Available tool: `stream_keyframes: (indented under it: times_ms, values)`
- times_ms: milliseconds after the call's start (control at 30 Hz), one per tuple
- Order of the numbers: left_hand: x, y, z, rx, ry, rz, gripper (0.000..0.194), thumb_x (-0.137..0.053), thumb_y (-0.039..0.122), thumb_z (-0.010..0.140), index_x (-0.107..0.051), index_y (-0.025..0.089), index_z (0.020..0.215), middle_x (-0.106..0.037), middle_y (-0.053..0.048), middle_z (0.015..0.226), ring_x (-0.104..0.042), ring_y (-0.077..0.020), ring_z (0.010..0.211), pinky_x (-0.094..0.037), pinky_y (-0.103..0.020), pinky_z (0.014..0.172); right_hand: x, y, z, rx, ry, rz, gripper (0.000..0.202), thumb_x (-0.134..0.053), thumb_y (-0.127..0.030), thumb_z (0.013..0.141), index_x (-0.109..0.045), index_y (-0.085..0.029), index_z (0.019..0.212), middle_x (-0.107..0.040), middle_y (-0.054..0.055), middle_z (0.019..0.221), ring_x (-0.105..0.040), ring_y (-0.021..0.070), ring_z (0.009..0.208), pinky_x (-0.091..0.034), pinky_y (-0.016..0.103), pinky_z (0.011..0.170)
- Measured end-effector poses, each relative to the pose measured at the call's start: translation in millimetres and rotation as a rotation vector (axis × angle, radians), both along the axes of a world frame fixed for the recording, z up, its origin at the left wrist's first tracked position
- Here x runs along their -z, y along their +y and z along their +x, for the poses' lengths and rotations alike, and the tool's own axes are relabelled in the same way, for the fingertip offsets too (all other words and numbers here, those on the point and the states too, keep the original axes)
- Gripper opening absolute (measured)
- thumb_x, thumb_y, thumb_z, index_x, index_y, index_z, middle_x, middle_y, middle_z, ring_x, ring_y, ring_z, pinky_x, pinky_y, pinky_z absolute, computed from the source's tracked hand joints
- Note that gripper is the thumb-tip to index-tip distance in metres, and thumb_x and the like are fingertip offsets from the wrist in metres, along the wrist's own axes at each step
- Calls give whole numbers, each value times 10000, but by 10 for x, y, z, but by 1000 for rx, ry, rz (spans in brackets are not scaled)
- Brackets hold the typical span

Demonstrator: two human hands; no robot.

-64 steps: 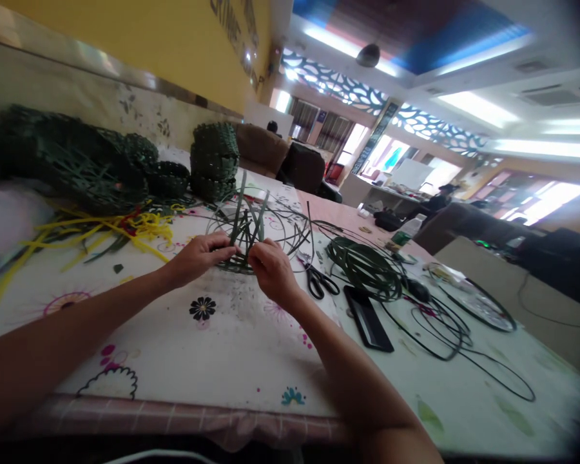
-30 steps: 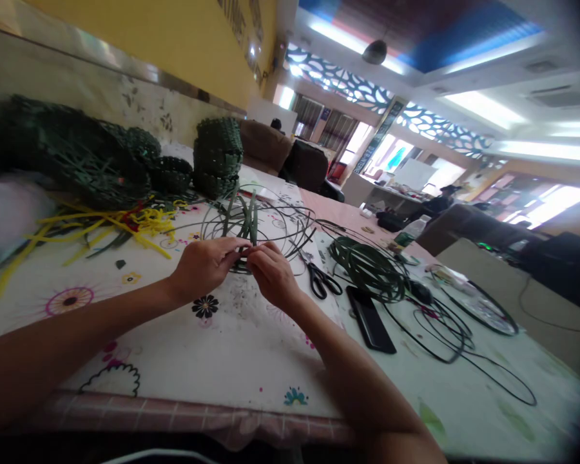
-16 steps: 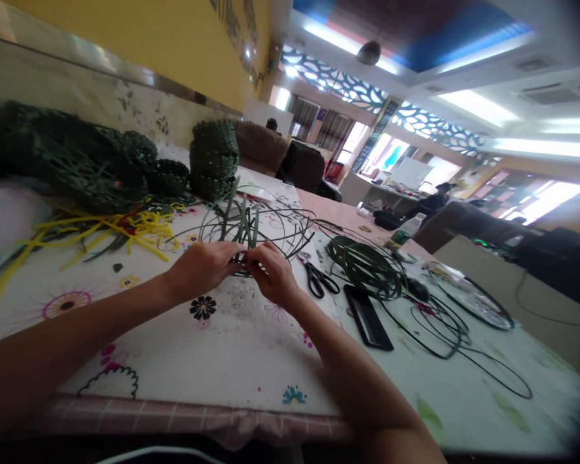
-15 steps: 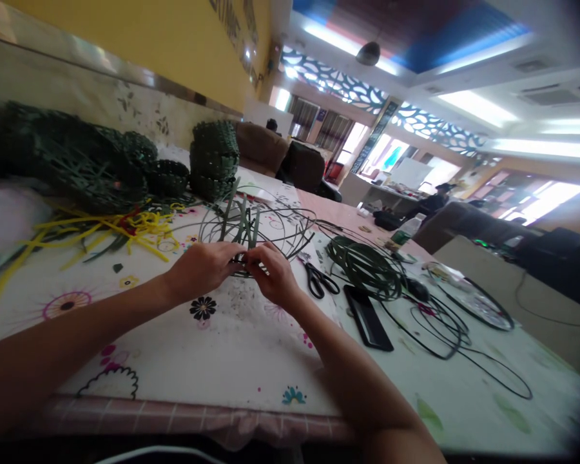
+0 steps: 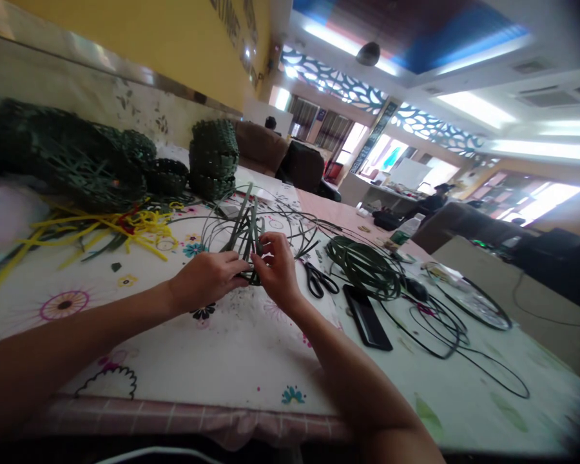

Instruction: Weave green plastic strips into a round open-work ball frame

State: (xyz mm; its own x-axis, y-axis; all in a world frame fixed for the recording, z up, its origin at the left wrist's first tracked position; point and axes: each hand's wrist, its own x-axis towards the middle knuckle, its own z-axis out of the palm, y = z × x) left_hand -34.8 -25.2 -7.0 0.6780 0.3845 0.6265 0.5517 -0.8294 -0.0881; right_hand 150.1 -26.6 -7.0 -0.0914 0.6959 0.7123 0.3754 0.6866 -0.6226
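Observation:
On the flowered tablecloth stands a partly woven basket (image 5: pixel 252 274) of dark green flat strips. Its loose strips (image 5: pixel 245 222) rise upward and fan out in loops behind my hands. From the left, my left hand (image 5: pixel 211 276) is closed on the basket's near side, thumb and fingers pinching the weave. Opposite it, my right hand (image 5: pixel 279 267) has bent fingers pinching a strip at the basket's right side. The fingers cover much of the weave. Black-handled scissors (image 5: pixel 320 281) lie just right of my right hand.
A coil of green strip (image 5: pixel 360 267) and a black phone (image 5: pixel 367 318) lie at right. Yellow strips (image 5: pixel 140 235) are heaped at left. Finished woven baskets (image 5: pixel 213 158) stand along the wall. A bottle (image 5: pixel 408 229) stands farther back; a person (image 5: pixel 437 198) sits beyond.
My right hand has risen slightly and shifted right along the basket. My left hand has moved slightly down, and the upright strips have swung and now lean right.

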Motion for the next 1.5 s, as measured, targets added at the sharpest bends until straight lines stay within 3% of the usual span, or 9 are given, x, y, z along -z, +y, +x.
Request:
stream_keyframes:
  times_ms: [233,433,633,933,1033,1267,1500]
  values:
    - [-4,9,9,-22,-104,-51,218,-520,295,984,-683,159,938,-663,-36,810,-644,-164,728,-440,-251,610,39,-17,-20,-11,150,98,192,-577,-102,839,-459,-237,909,-472,51,1135,-555,134,913,-594,264,670]
    - [-20,20,-5,11,-79,-29,210,-601,334,943,-679,169,1048,-665,-28,836,-640,-163,710,-435,-255,595,52,-19,-37,-8,209,45,161,-579,-137,860,-454,-235,890,-460,44,1132,-546,110,831,-605,240,594]
    - [68,-2,54,-45,-110,48,142,-602,294,921,-669,170,933,-651,-21,798,-616,-153,667,-391,-246,549,28,-54,-23,4,127,111,135,-551,-108,870,-493,-228,885,-467,60,1157,-564,138,892,-602,263,612]
    - [105,-38,126,-102,-198,71,145,-603,268,893,-673,204,784,-616,10,735,-575,-124,604,-333,-245,512,36,-20,-33,41,128,78,133,-520,-103,872,-469,-224,859,-446,58,1154,-554,125,877,-581,236,590]
    - [101,-52,140,-103,-235,30,144,-603,269,896,-679,204,791,-616,13,741,-586,-121,617,-353,-245,528,21,-37,-25,35,102,111,142,-506,-83,865,-481,-223,868,-455,65,1156,-556,129,858,-571,258,592]
    - [114,-49,122,-120,-144,20,207,-606,380,926,-729,216,952,-647,-11,801,-596,-130,617,-341,-249,513,-26,-88,-3,68,-90,288,164,-469,-62,885,-513,-219,868,-503,72,1144,-561,191,1036,-561,381,819]
    - [161,-41,124,-75,-219,51,218,-587,341,941,-735,215,843,-623,7,728,-587,-106,594,-328,-236,500,19,-89,-11,62,-30,167,181,-489,-47,843,-504,-227,855,-492,76,1151,-562,191,966,-557,385,767]
